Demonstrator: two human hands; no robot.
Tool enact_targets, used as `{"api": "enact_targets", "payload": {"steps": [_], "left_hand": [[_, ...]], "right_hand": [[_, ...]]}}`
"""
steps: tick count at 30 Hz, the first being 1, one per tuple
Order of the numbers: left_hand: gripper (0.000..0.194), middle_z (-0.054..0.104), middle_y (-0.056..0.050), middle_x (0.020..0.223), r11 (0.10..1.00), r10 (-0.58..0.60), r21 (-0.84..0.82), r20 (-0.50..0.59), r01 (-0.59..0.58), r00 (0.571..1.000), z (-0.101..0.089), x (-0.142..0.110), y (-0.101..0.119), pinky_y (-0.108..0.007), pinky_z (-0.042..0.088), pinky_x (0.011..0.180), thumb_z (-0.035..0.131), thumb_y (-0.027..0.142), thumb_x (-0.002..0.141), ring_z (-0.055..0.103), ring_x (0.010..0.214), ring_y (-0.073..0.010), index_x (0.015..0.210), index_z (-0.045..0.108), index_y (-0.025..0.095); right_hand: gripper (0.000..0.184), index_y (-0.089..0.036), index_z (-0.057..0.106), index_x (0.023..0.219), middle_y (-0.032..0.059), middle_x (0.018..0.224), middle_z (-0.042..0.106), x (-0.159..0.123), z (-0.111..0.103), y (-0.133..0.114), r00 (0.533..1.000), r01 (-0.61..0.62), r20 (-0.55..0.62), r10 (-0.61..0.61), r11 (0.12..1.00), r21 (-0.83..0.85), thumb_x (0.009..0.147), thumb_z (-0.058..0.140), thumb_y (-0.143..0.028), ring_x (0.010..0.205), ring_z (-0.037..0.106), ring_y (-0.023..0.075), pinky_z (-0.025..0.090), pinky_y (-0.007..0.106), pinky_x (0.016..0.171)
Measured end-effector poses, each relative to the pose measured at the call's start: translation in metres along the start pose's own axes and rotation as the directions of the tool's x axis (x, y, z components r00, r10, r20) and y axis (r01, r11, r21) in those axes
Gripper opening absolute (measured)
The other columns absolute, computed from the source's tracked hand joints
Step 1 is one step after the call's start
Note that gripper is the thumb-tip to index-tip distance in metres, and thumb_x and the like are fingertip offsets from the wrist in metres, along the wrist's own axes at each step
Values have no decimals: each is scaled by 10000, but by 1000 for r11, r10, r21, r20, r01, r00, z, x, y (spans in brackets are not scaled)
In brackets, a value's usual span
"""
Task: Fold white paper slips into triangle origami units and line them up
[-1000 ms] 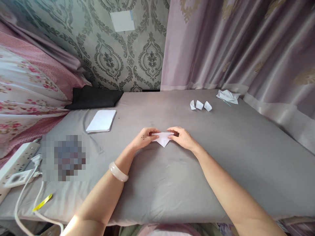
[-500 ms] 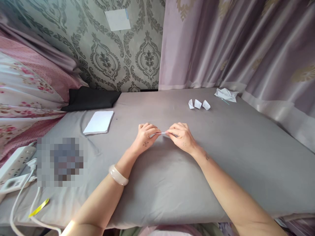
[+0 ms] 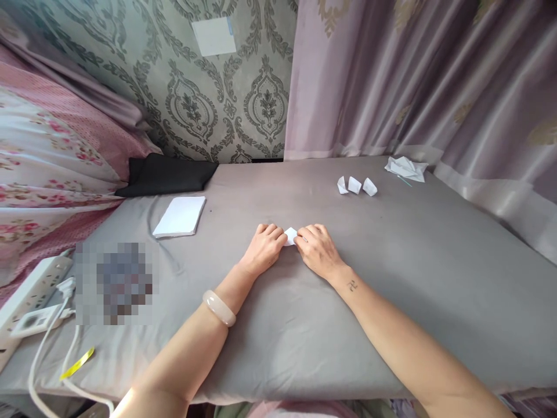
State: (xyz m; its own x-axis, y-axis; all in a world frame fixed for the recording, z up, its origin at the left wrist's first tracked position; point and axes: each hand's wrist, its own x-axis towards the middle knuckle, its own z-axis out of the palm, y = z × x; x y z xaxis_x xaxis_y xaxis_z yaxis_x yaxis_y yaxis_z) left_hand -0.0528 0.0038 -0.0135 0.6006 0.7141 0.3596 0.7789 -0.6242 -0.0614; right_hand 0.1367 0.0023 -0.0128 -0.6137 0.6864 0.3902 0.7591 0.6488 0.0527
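Note:
Between my two hands is a small piece of folded white paper (image 3: 290,235), its pointed top showing and its sides covered by fingers. My left hand (image 3: 266,248), with a pale bangle on the wrist, is closed on the paper's left side. On the right side, my right hand (image 3: 317,249) grips it with curled fingers. Both hands are low over the grey cloth (image 3: 278,337). Farther back to the right stand three small folded white paper pieces (image 3: 354,185) in a row.
A stack of white paper (image 3: 180,216) lies to the left, near a folded black cloth (image 3: 169,173). At the back right is a crumpled white pile (image 3: 405,168). A power strip (image 3: 37,296) with white cables and a yellow strip (image 3: 77,363) sit at the left edge.
The paper was edge-on as a thin line; now its pointed face shows. My hands have turned knuckles-up around it and sit slightly lower. The view has shifted slightly.

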Motion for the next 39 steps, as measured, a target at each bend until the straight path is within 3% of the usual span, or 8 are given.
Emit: {"api": "enact_targets", "payload": {"steps": [7,13,19,24,32,39], "left_hand": [[297,658,-72,968,998,-35,-58,50,38,998,-3,-10,1,-354,331,781,339,165,962,545,868,-194,958,636,178],[287,673,-66,976,961,-199,-173,99,214,975,-1,-13,-3,-347,368,767,392,242,958,564,870,-203,911,669,189],[195,661,-68,929,778,-430,-431,167,458,887,4,-10,-11,-338,437,811,532,294,875,568,890,-219,849,704,206],[194,626,-82,926,605,-561,-506,277,615,780,-2,-6,-10,-299,465,728,587,322,814,580,826,-196,821,703,168],[256,598,-53,867,545,-576,-498,362,675,733,-8,0,-11,-275,438,691,543,352,820,551,769,-165,757,692,152],[260,586,-29,800,496,-615,-474,400,727,680,-11,2,-12,-263,405,641,574,379,791,524,700,-147,713,674,151]], "right_hand": [[211,-196,677,947,58,988,628,-9,-7,2,984,-139,134,116,975,174,937,466,-203,877,516,191,389,305,729],[214,-197,691,931,56,1003,625,-10,-11,9,966,-225,190,177,935,274,935,478,-218,904,541,187,415,292,715],[234,-217,711,887,46,973,625,-9,-6,21,935,-351,215,282,823,447,924,481,-245,918,558,176,424,295,774],[222,-215,711,765,28,965,614,-5,3,31,873,-484,287,394,638,599,864,549,-331,774,569,134,430,287,755],[312,-178,608,576,44,989,596,2,5,36,805,-590,375,460,549,592,814,564,-376,737,549,133,415,307,742],[318,-182,603,544,38,1010,574,4,6,38,773,-633,397,496,555,539,776,596,-399,747,546,136,409,302,703]]}}
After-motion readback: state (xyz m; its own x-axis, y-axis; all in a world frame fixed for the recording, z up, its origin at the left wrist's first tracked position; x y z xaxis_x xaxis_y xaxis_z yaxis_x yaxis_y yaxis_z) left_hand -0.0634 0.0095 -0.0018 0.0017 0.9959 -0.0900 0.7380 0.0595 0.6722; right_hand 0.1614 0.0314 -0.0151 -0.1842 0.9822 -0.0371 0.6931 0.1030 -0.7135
